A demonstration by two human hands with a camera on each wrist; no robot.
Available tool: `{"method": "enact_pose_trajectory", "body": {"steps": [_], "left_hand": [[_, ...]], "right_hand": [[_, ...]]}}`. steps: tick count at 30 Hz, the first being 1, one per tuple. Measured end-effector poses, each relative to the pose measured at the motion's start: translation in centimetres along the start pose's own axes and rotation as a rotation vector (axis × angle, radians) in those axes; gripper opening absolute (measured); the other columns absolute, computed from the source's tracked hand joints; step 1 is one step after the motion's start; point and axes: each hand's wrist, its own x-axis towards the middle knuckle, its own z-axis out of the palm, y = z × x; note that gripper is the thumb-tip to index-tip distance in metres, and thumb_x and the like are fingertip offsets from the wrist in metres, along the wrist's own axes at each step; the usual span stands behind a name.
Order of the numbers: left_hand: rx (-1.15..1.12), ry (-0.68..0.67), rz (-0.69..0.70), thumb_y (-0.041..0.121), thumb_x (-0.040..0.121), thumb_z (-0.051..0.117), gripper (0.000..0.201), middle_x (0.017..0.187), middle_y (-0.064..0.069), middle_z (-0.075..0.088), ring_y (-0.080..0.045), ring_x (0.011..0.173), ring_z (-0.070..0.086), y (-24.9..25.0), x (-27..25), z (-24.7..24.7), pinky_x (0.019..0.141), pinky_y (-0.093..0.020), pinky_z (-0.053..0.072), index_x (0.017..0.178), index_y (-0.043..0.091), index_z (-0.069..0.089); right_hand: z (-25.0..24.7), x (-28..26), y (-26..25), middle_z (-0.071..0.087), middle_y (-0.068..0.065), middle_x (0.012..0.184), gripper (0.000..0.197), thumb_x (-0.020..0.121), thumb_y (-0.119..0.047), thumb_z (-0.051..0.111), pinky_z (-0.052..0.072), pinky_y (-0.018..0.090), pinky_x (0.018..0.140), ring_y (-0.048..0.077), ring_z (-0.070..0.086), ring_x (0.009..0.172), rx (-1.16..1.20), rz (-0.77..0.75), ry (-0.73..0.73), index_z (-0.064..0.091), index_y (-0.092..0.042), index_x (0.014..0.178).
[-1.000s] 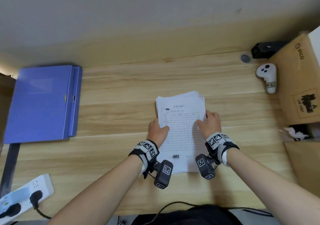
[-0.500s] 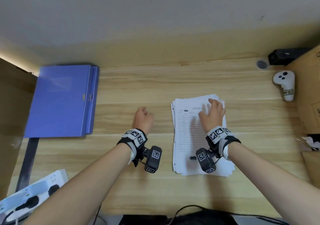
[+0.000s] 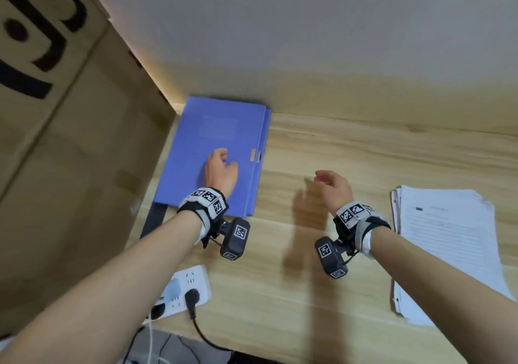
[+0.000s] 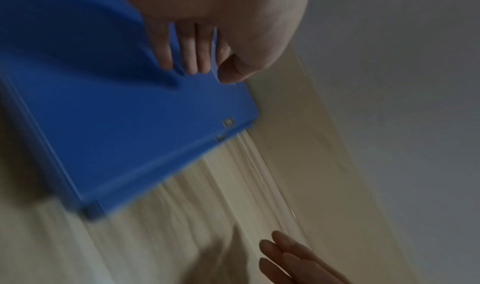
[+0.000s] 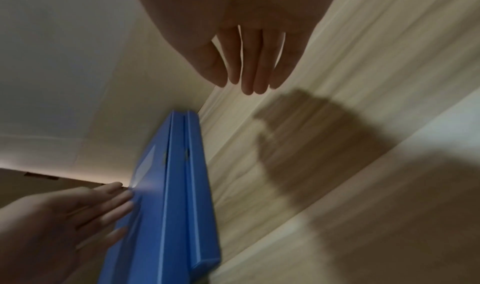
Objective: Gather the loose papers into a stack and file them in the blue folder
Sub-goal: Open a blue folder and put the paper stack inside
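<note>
The blue folder (image 3: 213, 150) lies closed on the wooden desk at the back left, against the wall. My left hand (image 3: 221, 171) hovers over its cover near the metal clasp (image 3: 255, 157), fingers loosely extended and holding nothing (image 4: 192, 62). My right hand (image 3: 330, 185) is in the air above bare desk to the right of the folder (image 5: 179, 185), fingers straight and empty (image 5: 246, 70). The stack of white printed papers (image 3: 445, 248) lies by itself on the desk at the far right, its edges slightly fanned.
A large cardboard box (image 3: 70, 139) walls off the left side beside the folder. A white power strip (image 3: 182, 288) with a black plug sits at the desk's front left edge. Bare wooden desk (image 3: 350, 150) lies between folder and papers.
Both hands have left the paper stack and moved left; the left hand now hangs over the blue folder, the right hand trails mid-desk. The head view has swung left.
</note>
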Motion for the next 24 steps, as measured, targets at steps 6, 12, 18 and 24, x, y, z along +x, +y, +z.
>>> {"method": "enact_pose_trajectory", "body": {"steps": [6,12,18,24], "left_hand": [[0.112,0.103,-0.062,0.015,0.093,0.056,0.055,0.151,-0.009,0.042,-0.028,0.141,0.038,-4.0,4.6,-7.1,0.114,-0.040,0.032,0.147,0.011,0.043],[0.095,0.042,-0.187,0.031,0.075,0.056,0.070,0.143,-0.012,0.048,-0.037,0.131,0.050,-6.5,7.3,-9.2,0.107,-0.051,0.044,0.141,0.011,0.044],[-0.076,0.089,-0.216,0.017,0.089,0.055,0.060,0.148,-0.008,0.046,-0.031,0.134,0.048,-5.8,6.3,-8.4,0.102,-0.036,0.042,0.146,0.009,0.041],[-0.202,0.057,-0.183,0.019,0.089,0.054,0.069,0.155,-0.007,0.041,-0.030,0.138,0.045,-4.2,2.8,-5.9,0.111,-0.047,0.041,0.154,0.017,0.030]], "right_hand": [[8.1,1.2,-4.1,0.067,0.009,0.114,0.032,0.094,-0.012,0.059,0.048,0.030,0.095,0.026,0.063,0.111,-0.034,0.016,-0.125,0.063,-0.007,0.126],[12.3,1.1,-6.5,0.065,0.002,0.118,0.038,0.090,-0.012,0.058,0.046,0.041,0.106,0.023,0.061,0.115,-0.144,0.020,-0.239,0.062,-0.009,0.128],[12.5,0.1,-6.6,0.065,-0.005,0.114,0.047,0.089,0.002,0.060,0.051,0.010,0.085,0.015,0.061,0.105,-0.033,-0.036,-0.312,0.058,-0.014,0.133],[8.5,-1.3,-4.5,0.066,0.002,0.128,0.070,0.085,0.011,0.062,0.052,0.032,0.099,0.011,0.061,0.112,0.074,-0.044,-0.292,0.048,-0.022,0.145]]}}
